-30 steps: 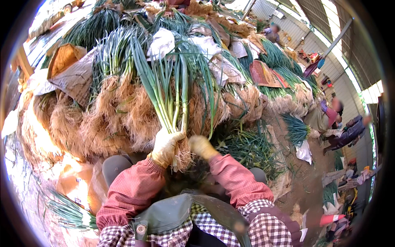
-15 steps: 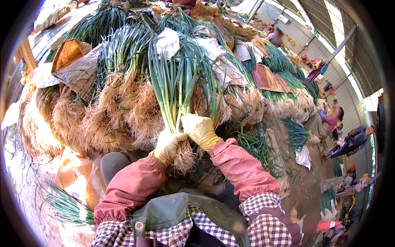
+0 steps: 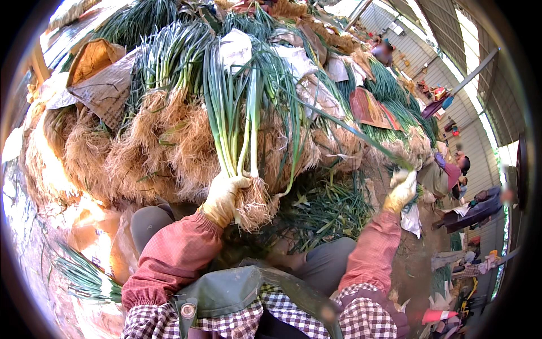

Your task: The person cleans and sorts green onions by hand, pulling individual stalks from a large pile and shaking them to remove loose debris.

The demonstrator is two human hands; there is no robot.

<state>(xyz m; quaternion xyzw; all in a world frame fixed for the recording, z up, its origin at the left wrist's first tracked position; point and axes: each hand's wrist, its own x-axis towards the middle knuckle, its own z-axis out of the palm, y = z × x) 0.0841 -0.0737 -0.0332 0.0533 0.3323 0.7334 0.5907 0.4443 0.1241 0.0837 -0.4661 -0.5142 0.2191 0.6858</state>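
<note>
Against onion heap (image 3: pixel 155 138) at upper left and shed wall (image 3: pixel 415 48) at upper right, found green onion bundle (image 3: pixel 221 130) at frame centre. Runs near vertical, with leaves (image 3: pixel 212 79) toward top edge, roots (image 3: pixel 257 206) toward bottom. Clasped above roots in left hand (image 3: pixel 223 195). Noted at centre right: long leaf (image 3: pixel 361 135), pinched in right hand (image 3: pixel 402 191), slanting to upper left.

Gap between left hand (image 3: pixel 223 196) and right hand (image 3: pixel 401 189): open over loose leaves (image 3: pixel 330 210), 1 long leaf (image 3: pixel 351 129) crossing its far side
Heap (image 3: pixel 172 59): wall of hanging roots (image 3: pixel 138 147), blocking forward way
Right knee (image 3: pixel 332 260): obstacle on near side
</note>
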